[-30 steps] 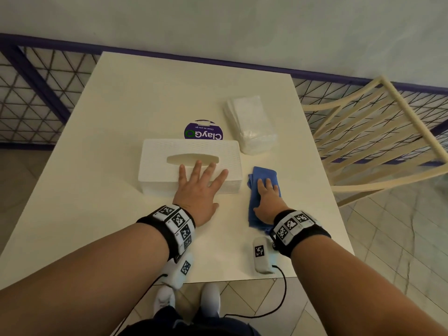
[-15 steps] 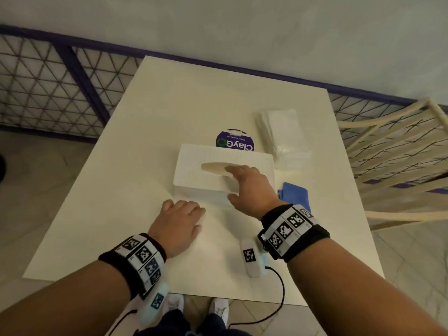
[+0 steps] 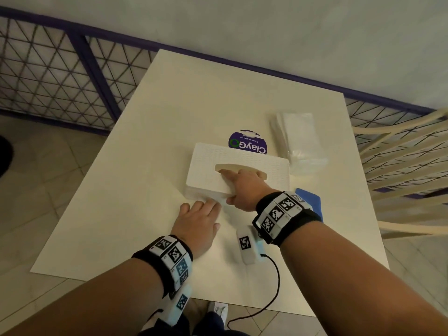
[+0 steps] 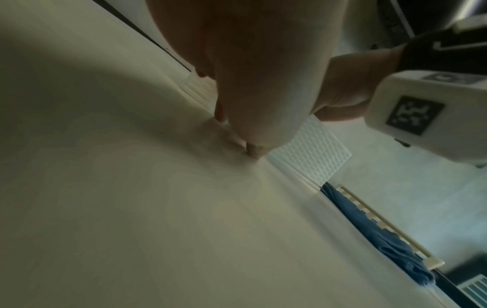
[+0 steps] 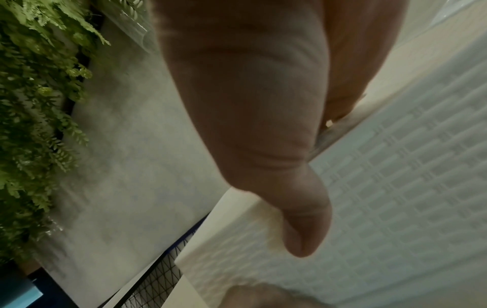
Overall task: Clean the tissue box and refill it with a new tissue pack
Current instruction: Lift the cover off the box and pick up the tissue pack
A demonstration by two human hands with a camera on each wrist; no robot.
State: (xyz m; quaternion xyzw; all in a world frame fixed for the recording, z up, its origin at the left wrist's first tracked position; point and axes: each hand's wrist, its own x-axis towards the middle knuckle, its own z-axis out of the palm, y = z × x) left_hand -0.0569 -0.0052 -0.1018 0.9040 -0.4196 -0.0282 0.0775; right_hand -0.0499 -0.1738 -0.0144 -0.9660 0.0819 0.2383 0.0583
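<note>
The white textured tissue box (image 3: pixel 211 163) lies in the middle of the cream table (image 3: pixel 135 190). My right hand (image 3: pixel 242 183) lies on the box top, with its fingers hooked into the oval slot and its thumb against the front wall. In the right wrist view the thumb (image 5: pixel 305 229) presses on the box (image 5: pixel 395 187). My left hand (image 3: pixel 201 214) lies flat on the table, fingertips touching the box's lower front edge. The left wrist view shows those fingertips (image 4: pixel 254 151) at the foot of the box (image 4: pixel 313 154). The new tissue pack (image 3: pixel 298 139) lies behind the box to the right.
A folded blue cloth (image 3: pixel 312 202) lies right of the box, partly hidden by my right wrist, and shows as the cloth (image 4: pixel 382 239) in the left wrist view. A purple round sticker (image 3: pixel 248 143) sits behind the box. A cream chair (image 3: pixel 400 166) stands at the table's right; a lattice railing (image 3: pixel 60 76) runs behind.
My right hand left the blue cloth and moved onto the box, fingers into the slot. My left hand came off the box top down to the table at its front edge.
</note>
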